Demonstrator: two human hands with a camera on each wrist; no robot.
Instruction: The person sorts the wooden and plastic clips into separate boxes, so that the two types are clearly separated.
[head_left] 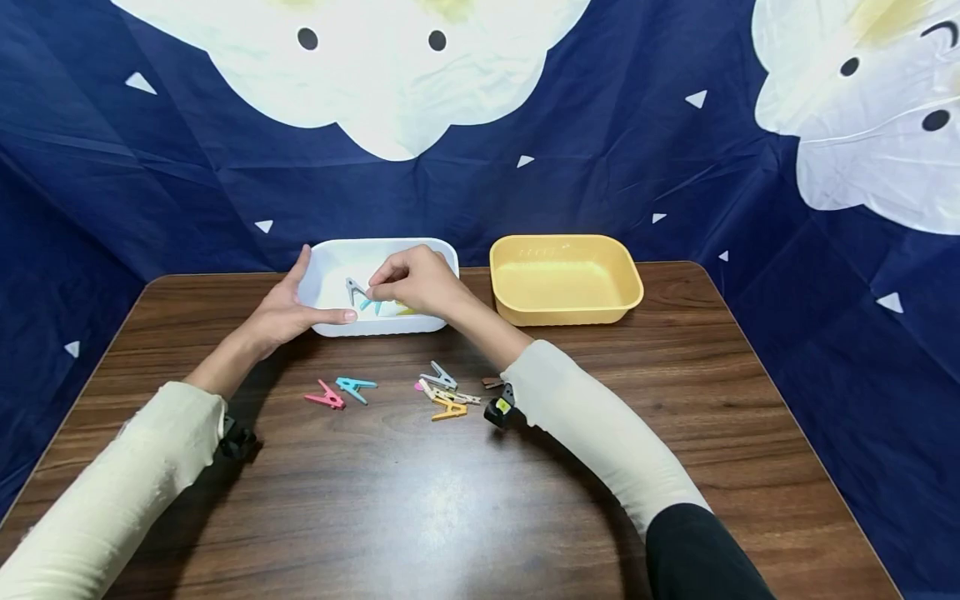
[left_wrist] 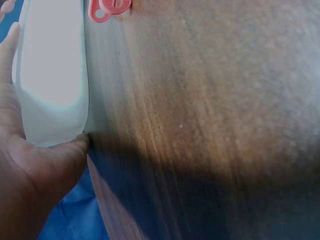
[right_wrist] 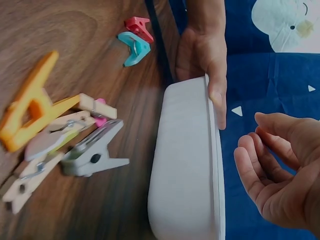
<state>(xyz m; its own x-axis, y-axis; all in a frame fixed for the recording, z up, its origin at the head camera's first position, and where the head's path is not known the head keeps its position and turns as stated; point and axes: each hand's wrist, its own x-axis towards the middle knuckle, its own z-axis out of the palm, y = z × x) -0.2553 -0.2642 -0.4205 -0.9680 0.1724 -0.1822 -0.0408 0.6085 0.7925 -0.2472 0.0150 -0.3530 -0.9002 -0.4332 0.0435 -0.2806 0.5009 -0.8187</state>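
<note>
My left hand (head_left: 281,321) grips the left end of a white plastic tub (head_left: 378,327), thumb along the front rim and fingers at the far side. Over the tub's inside is my right hand (head_left: 420,282), its fingers loosely bent. A grey clothespin (head_left: 354,290) shows beside those fingertips in the head view. In the right wrist view the right hand's thumb and fingers (right_wrist: 247,155) stand apart with nothing visible between them. Light blue clothespins (head_left: 370,307) and a yellow piece (head_left: 405,310) lie inside the tub, partly hidden by the right hand.
A yellow tub (head_left: 566,317) stands to the right of the white one. On the wooden table in front lie a red clothespin (head_left: 326,396), a blue one (head_left: 356,387) and a small pile with an orange clothespin (head_left: 449,409), a grey clothespin (right_wrist: 95,155) and wooden ones.
</note>
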